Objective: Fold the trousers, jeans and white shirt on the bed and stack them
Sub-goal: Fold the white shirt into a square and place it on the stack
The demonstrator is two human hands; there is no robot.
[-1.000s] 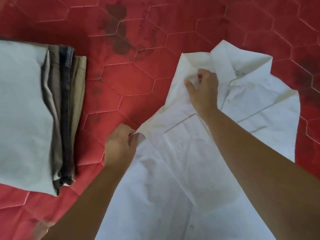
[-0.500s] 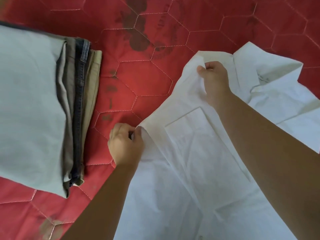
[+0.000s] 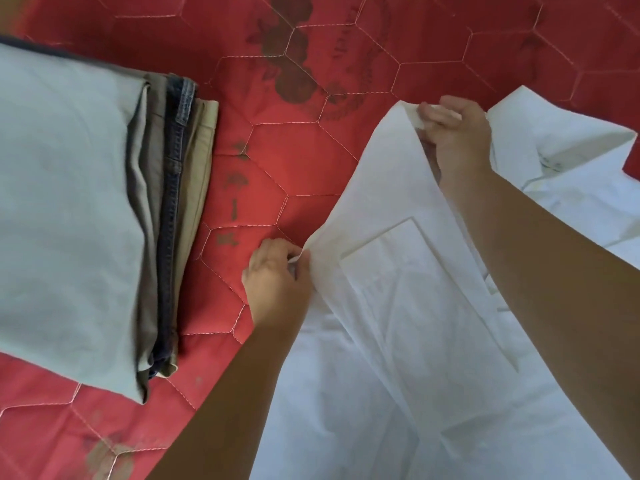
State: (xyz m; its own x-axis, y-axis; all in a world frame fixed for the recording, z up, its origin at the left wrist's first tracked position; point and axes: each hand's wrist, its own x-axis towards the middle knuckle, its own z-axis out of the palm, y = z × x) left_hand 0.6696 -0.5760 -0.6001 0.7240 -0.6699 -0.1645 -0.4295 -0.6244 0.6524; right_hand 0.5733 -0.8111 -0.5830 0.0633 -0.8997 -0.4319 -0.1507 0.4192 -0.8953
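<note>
Left hand: we see the left hand [image 3: 277, 282] at the near end of the shirt's outer edge, its fingers [image 3: 273, 247] curled and pinched on a small fold of white cloth, close above the bed [image 3: 294, 188].
Right hand: the right hand [image 3: 457, 140] is further up the same edge, by the shoulder, with its fingers [image 3: 433, 114] clamped round the lifted cloth.
White shirt: the white shirt [image 3: 433, 323] lies on the right side of the bed. The strip stretched between our two hands is raised off the cloth beneath it.
Collar: the collar [image 3: 561, 133] sits just beyond the right hand, at the upper right.
Pocket: a chest pocket [image 3: 398, 271] shows on the raised panel, between the two forearms.
Stack: well apart to the left we find the stack [image 3: 69, 202] on the bed. A pale folded garment [image 3: 62, 150] lies on top, then olive trousers [image 3: 147, 202], the dark jeans [image 3: 173, 188] and khaki trousers [image 3: 201, 174], their edges stepped out to the right.
Bed: it has a red quilted cover with hexagon stitching and dark printed patches.
</note>
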